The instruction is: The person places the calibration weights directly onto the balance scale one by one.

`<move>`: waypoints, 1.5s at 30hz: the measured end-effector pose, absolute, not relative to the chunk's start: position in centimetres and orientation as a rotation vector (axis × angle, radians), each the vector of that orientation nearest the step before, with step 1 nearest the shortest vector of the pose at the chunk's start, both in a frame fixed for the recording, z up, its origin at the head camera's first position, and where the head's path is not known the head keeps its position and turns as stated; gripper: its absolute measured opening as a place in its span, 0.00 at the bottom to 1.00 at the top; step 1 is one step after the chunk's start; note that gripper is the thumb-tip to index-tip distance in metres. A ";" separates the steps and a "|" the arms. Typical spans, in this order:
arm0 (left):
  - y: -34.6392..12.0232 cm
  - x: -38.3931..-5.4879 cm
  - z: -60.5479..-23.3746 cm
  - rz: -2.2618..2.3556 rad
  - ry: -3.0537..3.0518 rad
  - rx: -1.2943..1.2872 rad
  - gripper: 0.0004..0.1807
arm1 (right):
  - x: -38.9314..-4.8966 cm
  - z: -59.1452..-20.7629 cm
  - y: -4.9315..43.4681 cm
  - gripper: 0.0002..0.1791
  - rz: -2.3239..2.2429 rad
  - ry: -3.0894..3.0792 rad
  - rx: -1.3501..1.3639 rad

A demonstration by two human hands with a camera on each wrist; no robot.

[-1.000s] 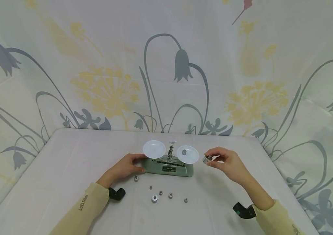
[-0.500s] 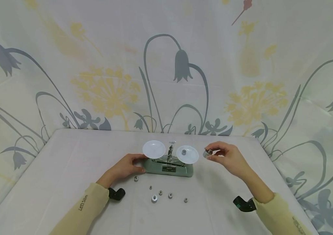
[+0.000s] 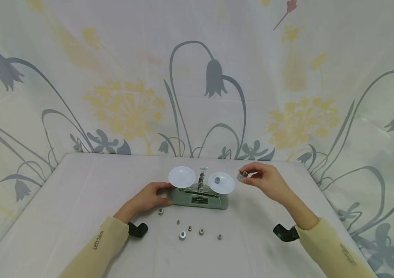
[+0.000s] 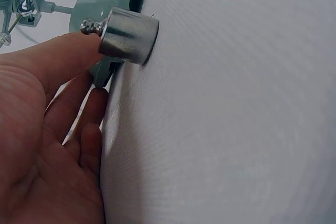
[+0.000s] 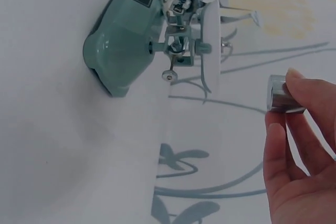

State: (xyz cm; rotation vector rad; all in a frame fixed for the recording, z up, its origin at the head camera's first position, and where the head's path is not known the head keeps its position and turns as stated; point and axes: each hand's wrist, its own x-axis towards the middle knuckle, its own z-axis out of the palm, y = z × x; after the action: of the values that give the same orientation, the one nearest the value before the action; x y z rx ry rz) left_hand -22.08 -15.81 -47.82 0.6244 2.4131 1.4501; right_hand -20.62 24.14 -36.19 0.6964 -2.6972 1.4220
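Note:
A green balance scale [image 3: 199,200] with two white pans stands near the back of the table. My left hand [image 3: 149,197] holds the left end of its base, thumb in front and fingers behind. My right hand [image 3: 264,180] pinches a large metal weight [image 5: 281,94] between thumb and fingers, raised just right of the right pan [image 3: 225,188]. On that pan sits a smaller metal weight [image 3: 217,180]. The left pan [image 3: 182,177] bears nothing. In the left wrist view, a knobbed weight [image 4: 129,35] stands on the table beside my left thumb.
Several metal weights of different sizes stand in front of the scale, among them a larger one [image 3: 182,235] and a small one [image 3: 219,236]. The white-covered table [image 3: 89,185] meets a flower-printed cloth [image 3: 197,116] at the back.
My right hand has risen and moved slightly left with the weight, nearer the right pan. My left hand has stayed on the scale's base.

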 end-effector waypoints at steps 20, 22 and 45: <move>-15.7 -22.1 -47.6 1.438 2.419 0.613 0.32 | -23.0 -37.6 22.0 0.14 1.364 -2.756 0.823; -15.7 -22.1 -47.7 1.439 2.417 0.608 0.32 | -23.1 -37.6 21.8 0.14 1.345 -2.766 0.826; -15.7 -22.1 -47.8 1.438 2.426 0.606 0.32 | -23.2 -37.9 20.5 0.11 1.238 -2.815 0.849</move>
State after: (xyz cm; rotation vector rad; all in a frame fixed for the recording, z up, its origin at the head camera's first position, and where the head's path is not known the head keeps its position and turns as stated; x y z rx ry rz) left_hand -22.13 -15.67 -47.82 0.6061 2.4263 1.4376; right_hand -23.16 20.53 -37.94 0.8493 -2.8155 1.2384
